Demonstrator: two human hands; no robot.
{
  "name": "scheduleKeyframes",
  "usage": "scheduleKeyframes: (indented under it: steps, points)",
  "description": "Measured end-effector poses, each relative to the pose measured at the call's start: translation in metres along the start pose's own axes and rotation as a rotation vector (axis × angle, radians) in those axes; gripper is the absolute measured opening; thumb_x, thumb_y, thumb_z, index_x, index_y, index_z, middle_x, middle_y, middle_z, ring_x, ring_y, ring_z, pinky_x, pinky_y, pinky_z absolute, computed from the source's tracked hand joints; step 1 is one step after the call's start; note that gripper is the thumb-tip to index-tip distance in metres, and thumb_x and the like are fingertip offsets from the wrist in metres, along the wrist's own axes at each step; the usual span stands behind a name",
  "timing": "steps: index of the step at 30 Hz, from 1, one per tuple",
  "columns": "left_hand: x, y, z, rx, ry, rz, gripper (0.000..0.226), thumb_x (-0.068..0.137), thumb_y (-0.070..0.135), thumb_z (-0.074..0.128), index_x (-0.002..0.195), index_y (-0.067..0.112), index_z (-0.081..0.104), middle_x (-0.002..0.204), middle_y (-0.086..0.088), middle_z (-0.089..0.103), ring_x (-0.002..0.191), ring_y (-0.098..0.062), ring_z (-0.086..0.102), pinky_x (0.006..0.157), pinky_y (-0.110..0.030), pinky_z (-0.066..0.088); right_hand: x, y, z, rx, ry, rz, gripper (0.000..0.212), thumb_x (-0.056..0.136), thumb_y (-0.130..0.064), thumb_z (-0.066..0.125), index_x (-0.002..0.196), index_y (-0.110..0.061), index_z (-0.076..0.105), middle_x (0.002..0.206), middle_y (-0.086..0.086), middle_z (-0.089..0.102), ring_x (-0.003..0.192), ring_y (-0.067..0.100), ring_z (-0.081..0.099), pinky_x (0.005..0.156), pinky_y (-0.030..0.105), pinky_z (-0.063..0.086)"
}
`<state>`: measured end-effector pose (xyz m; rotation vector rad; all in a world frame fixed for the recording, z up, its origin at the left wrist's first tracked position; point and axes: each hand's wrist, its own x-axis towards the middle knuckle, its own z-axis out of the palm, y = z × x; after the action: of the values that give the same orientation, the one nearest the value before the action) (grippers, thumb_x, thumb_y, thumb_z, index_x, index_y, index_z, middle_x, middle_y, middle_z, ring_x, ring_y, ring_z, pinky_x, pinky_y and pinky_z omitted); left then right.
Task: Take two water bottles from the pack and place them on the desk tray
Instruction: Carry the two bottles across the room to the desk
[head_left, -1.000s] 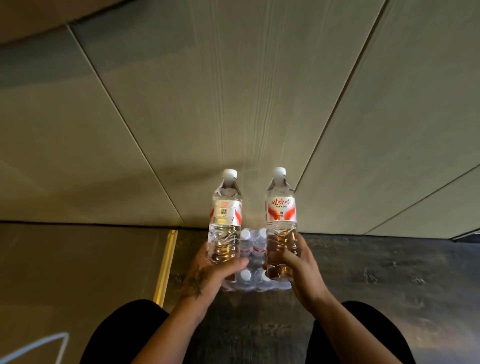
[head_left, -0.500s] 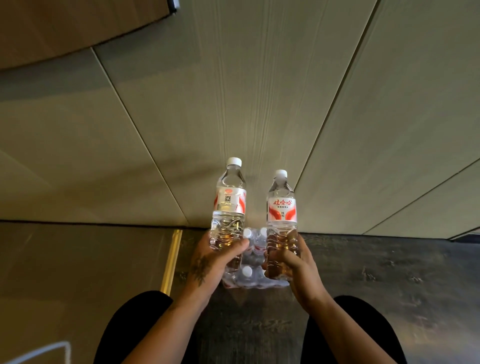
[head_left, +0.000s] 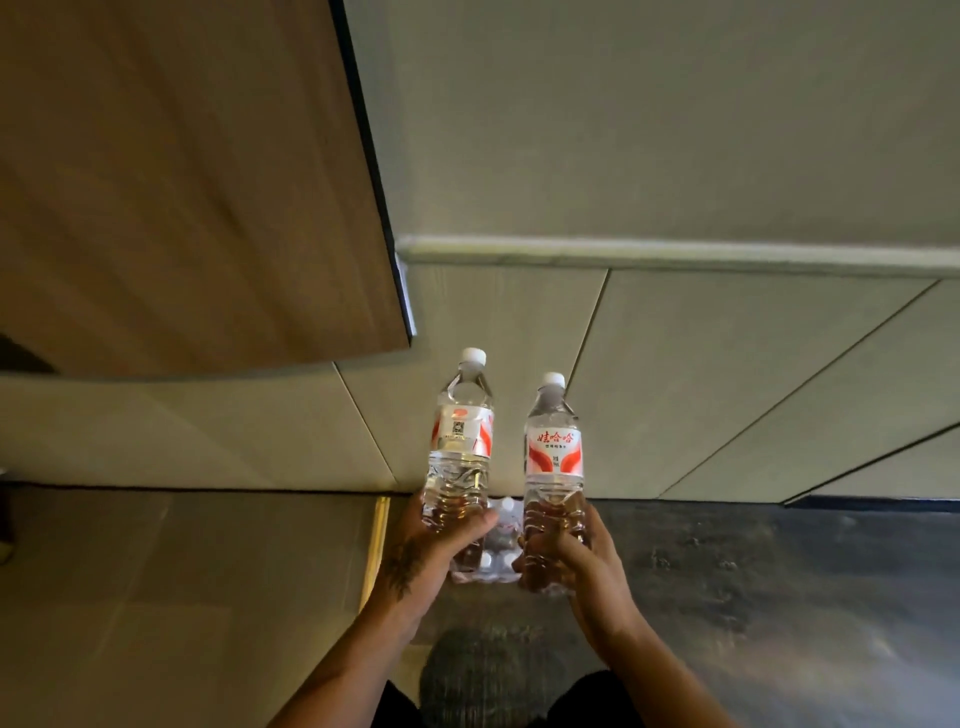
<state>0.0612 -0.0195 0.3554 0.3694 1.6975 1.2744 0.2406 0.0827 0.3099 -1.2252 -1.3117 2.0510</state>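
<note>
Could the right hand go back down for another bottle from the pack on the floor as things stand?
Probably not: the right hand is already wrapped around a bottle. The pack lies just below, between both hands, but the hand has no free grip.

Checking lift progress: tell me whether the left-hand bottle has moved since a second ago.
Yes. The left-hand bottle has risen away from the pack on the floor.

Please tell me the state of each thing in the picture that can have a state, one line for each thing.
Left hand: closed around the left bottle, near its base.
Right hand: closed around the right bottle, near its base.
Left bottle: capped, upright, held in the air.
Right bottle: capped, upright, held in the air.
Pack: on the floor, bottles remaining inside, mostly hidden by the hands.
</note>
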Motion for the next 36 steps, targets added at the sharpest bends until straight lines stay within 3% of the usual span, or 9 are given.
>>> scheduleKeyframes:
  steps: [3, 6, 8, 19, 22, 26, 29, 34, 36]
  points:
    - [-0.045, 0.064, -0.001, 0.015, 0.023, 0.019, 0.086, 0.046, 0.064, 0.092, 0.124, 0.033, 0.075, 0.109, 0.004, 0.088, 0.102, -0.015, 0.083, 0.093, -0.04, 0.066, -0.044, -0.065, 0.011, -0.013, 0.003, -0.025, 0.069, 0.071, -0.044, 0.082, 0.135, -0.03, 0.06, 0.115, 0.012, 0.08, 0.1, 0.036, 0.08, 0.077, 0.043, 0.067]
    - [-0.083, 0.114, -0.001, 0.016, 0.035, 0.038, 0.08, 0.044, 0.064, 0.092, 0.116, 0.035, 0.075, 0.101, 0.005, 0.089, 0.089, -0.011, 0.084, 0.076, -0.032, 0.067, -0.083, -0.119, 0.019, -0.01, 0.014, -0.058, 0.059, 0.075, -0.039, 0.081, 0.13, -0.033, 0.063, 0.115, 0.011, 0.08, 0.103, 0.037, 0.078, 0.082, 0.047, 0.066]
    - [-0.106, 0.143, 0.001, 0.01, 0.04, 0.039, 0.08, 0.044, 0.062, 0.093, 0.115, 0.029, 0.078, 0.095, 0.005, 0.089, 0.084, -0.013, 0.084, 0.069, -0.029, 0.063, -0.105, -0.15, 0.021, -0.009, 0.019, -0.062, 0.064, 0.072, -0.043, 0.082, 0.131, -0.031, 0.063, 0.115, 0.013, 0.079, 0.101, 0.037, 0.078, 0.08, 0.046, 0.065]
    - [-0.158, 0.211, 0.022, 0.036, -0.002, 0.059, 0.083, 0.046, 0.06, 0.095, 0.119, 0.026, 0.077, 0.096, 0.006, 0.089, 0.096, -0.023, 0.083, 0.086, -0.044, 0.064, -0.155, -0.221, 0.02, -0.005, 0.043, -0.122, 0.066, 0.069, -0.046, 0.081, 0.13, -0.029, 0.063, 0.112, 0.01, 0.08, 0.098, 0.031, 0.08, 0.077, 0.037, 0.064]
    - [-0.16, 0.219, 0.03, 0.072, -0.065, 0.07, 0.085, 0.046, 0.063, 0.093, 0.122, 0.031, 0.074, 0.101, 0.01, 0.088, 0.105, -0.026, 0.081, 0.094, -0.051, 0.065, -0.162, -0.222, 0.015, 0.027, 0.069, -0.143, 0.066, 0.069, -0.042, 0.081, 0.13, -0.023, 0.063, 0.111, 0.018, 0.077, 0.095, 0.036, 0.078, 0.074, 0.036, 0.063]
    - [-0.158, 0.224, 0.043, 0.105, -0.141, 0.065, 0.085, 0.045, 0.063, 0.091, 0.122, 0.033, 0.072, 0.1, 0.016, 0.088, 0.103, -0.022, 0.081, 0.094, -0.047, 0.065, -0.178, -0.225, 0.008, 0.058, 0.136, -0.175, 0.077, 0.064, -0.046, 0.08, 0.134, -0.018, 0.06, 0.118, 0.024, 0.074, 0.095, 0.033, 0.077, 0.074, 0.034, 0.065]
    - [-0.157, 0.227, 0.053, 0.127, -0.226, 0.072, 0.087, 0.045, 0.064, 0.09, 0.124, 0.031, 0.072, 0.1, 0.009, 0.089, 0.1, -0.019, 0.082, 0.09, -0.043, 0.065, -0.195, -0.221, 0.002, 0.084, 0.223, -0.2, 0.077, 0.066, -0.044, 0.079, 0.134, -0.015, 0.057, 0.115, 0.029, 0.072, 0.088, 0.031, 0.077, 0.075, 0.037, 0.066]
    - [-0.155, 0.227, 0.079, 0.216, -0.432, 0.078, 0.096, 0.044, 0.064, 0.087, 0.13, 0.025, 0.07, 0.106, -0.002, 0.086, 0.107, -0.027, 0.078, 0.093, -0.043, 0.064, -0.238, -0.202, -0.009, 0.179, 0.444, -0.225, 0.081, 0.063, -0.038, 0.083, 0.136, -0.016, 0.056, 0.109, 0.025, 0.073, 0.085, 0.034, 0.075, 0.075, 0.043, 0.064]
    - [-0.172, 0.22, 0.104, 0.3, -0.65, 0.093, 0.1, 0.046, 0.063, 0.088, 0.134, 0.021, 0.069, 0.119, -0.011, 0.082, 0.111, -0.033, 0.077, 0.094, -0.047, 0.066, -0.278, -0.178, -0.016, 0.244, 0.64, -0.254, 0.082, 0.062, -0.033, 0.084, 0.137, -0.015, 0.055, 0.112, 0.025, 0.072, 0.083, 0.033, 0.076, 0.073, 0.042, 0.064]
